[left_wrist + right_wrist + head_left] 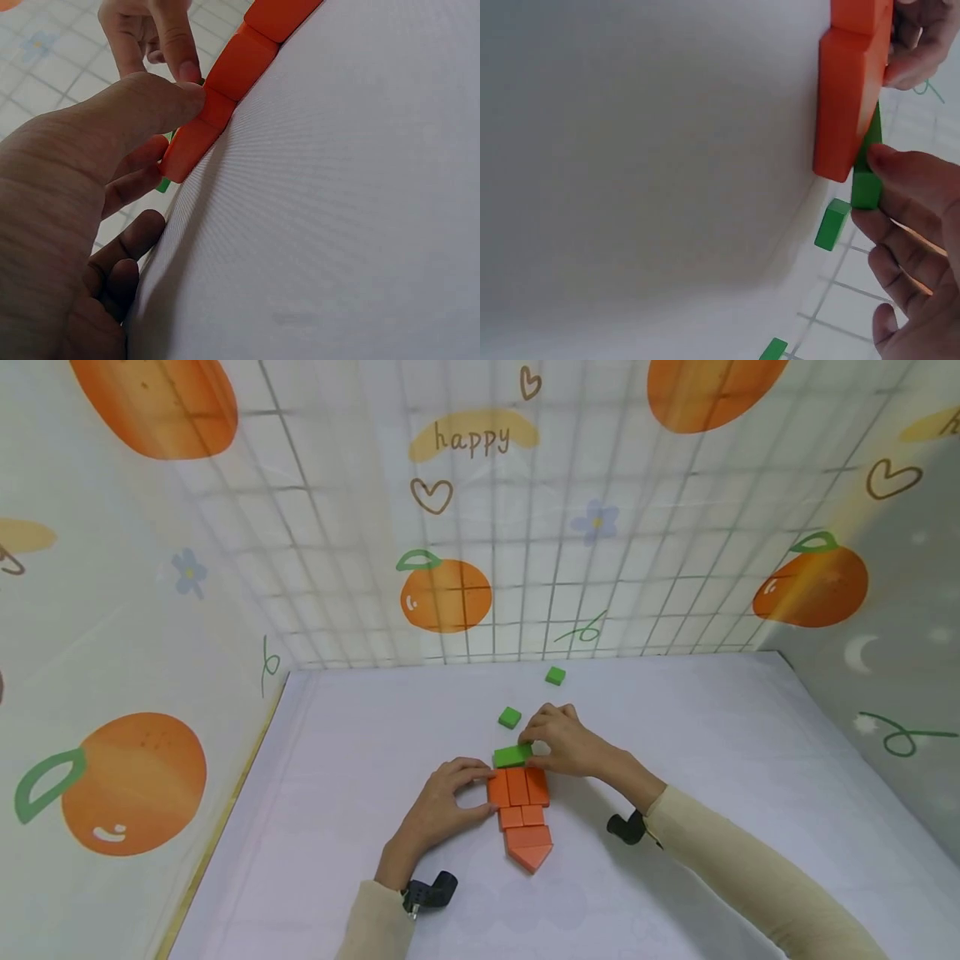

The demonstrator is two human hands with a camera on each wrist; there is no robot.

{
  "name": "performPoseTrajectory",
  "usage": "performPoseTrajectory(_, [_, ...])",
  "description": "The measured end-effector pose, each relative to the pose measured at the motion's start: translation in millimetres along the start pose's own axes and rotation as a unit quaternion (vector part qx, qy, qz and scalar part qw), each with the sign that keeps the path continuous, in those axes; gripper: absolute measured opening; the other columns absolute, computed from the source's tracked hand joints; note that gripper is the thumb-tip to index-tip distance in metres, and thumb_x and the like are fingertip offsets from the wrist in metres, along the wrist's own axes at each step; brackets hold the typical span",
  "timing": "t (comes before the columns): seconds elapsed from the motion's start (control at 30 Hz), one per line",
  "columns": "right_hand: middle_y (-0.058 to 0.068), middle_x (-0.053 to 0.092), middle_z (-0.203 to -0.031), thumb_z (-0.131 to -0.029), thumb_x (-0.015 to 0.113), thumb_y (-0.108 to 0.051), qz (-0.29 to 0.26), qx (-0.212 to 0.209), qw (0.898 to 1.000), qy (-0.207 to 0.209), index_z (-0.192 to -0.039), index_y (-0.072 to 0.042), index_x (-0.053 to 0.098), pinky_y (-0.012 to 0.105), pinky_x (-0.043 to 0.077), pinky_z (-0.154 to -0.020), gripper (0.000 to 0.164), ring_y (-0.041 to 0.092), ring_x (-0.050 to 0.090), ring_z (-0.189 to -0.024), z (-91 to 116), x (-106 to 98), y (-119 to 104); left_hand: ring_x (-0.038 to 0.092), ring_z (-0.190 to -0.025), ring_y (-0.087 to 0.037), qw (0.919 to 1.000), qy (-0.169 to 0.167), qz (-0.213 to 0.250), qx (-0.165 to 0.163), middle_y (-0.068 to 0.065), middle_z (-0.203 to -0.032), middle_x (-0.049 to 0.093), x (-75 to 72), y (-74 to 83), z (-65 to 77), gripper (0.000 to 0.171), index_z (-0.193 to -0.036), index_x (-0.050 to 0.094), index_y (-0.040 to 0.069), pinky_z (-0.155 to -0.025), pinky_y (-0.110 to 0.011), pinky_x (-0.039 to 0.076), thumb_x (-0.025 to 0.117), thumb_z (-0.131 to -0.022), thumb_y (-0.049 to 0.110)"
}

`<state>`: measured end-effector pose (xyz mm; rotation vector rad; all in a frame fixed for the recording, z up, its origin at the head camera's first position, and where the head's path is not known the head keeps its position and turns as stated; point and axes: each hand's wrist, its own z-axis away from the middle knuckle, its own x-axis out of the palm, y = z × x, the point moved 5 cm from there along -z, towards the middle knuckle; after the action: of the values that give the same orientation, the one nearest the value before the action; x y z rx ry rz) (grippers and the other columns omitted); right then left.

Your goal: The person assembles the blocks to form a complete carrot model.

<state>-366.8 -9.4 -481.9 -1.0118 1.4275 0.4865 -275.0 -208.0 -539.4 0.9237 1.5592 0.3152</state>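
Orange blocks lie flat in a column on the white table: three upright rectangles side by side (518, 787), two small squares (522, 816), a wider rectangle (528, 836) and a triangle (531, 857) pointing toward the person. A green rectangular block (512, 756) lies along the far end of the column. My right hand (566, 743) pinches its right end between thumb and fingers; the right wrist view shows the thumb on the green block (866, 187). My left hand (442, 806) grips the leftmost orange rectangle (191, 146), its fingers at the far end and thumb at the near end.
Two small green blocks sit beyond the column, one nearer (510, 717) and one farther back (555, 676). A printed curtain (337, 543) hangs behind the table's far edge and down both sides. Each wrist wears a black camera (435, 891).
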Motion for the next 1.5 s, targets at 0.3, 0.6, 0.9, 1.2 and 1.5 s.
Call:
performPoseTrajectory(0.3, [0.001,0.068,-0.116,-0.087,0.077,-0.019,-0.017,0.017,0.999,-0.047,-0.115,-0.013,0.075,0.042,0.034,-0.084,0.029,0.022,0.050,-0.114,-3.0,3.8,2.3,0.047,-0.127,-0.011,0.9997,-0.007,0.002,-0.021,0.015,-0.133,0.055,-3.7,-2.1,-1.3,0.046,-0.127,0.068,0.028,-0.108,-0.045,0.037,0.079,-0.085,0.042])
performPoseTrajectory(0.6, [0.001,0.068,-0.115,-0.090,0.072,-0.017,-0.031,0.057,0.998,-0.027,-0.114,-0.012,0.074,0.046,0.035,-0.086,0.024,0.024,0.052,-0.113,-9.3,5.2,10.3,0.047,-0.126,-0.013,0.9999,-0.004,0.004,-0.015,0.016,-0.132,0.055,-2.6,-4.3,-0.3,0.047,-0.127,0.068,0.028,-0.106,-0.046,0.039,0.079,-0.085,0.044])
performPoseTrajectory(0.9, [0.005,0.066,-0.113,-0.089,0.076,-0.033,0.000,0.156,0.987,0.036,-0.117,-0.008,0.071,0.053,0.037,-0.089,0.039,0.027,0.055,-0.108,-37.6,5.0,25.3,0.047,-0.123,-0.010,0.9996,0.003,0.017,-0.021,0.021,-0.131,0.054,6.4,-9.2,1.9,0.046,-0.126,0.069,0.031,-0.105,-0.047,0.040,0.078,-0.084,0.047])
performPoseTrajectory(1.2, [0.006,0.070,-0.104,-0.086,0.079,-0.024,0.013,0.150,0.988,0.046,-0.110,-0.006,0.074,0.050,0.037,-0.086,0.030,0.028,0.058,-0.099,-46.1,9.6,27.3,0.047,-0.123,-0.009,0.9995,-0.008,0.017,-0.024,0.020,-0.131,0.054,7.6,-2.9,0.9,0.046,-0.127,0.068,0.030,-0.105,-0.044,0.041,0.079,-0.085,0.044])
performPoseTrajectory(1.5, [0.004,0.069,-0.115,-0.087,0.078,-0.015,-0.043,0.013,0.998,0.033,-0.115,-0.011,0.074,0.047,0.037,-0.088,0.028,0.026,0.055,-0.113,-50.8,-5.7,-1.7,0.046,-0.125,-0.010,0.9998,-0.003,0.011,-0.018,0.020,-0.132,0.053,2.3,-4.5,0.6,0.044,-0.126,0.069,0.030,-0.105,-0.046,0.040,0.079,-0.085,0.041])
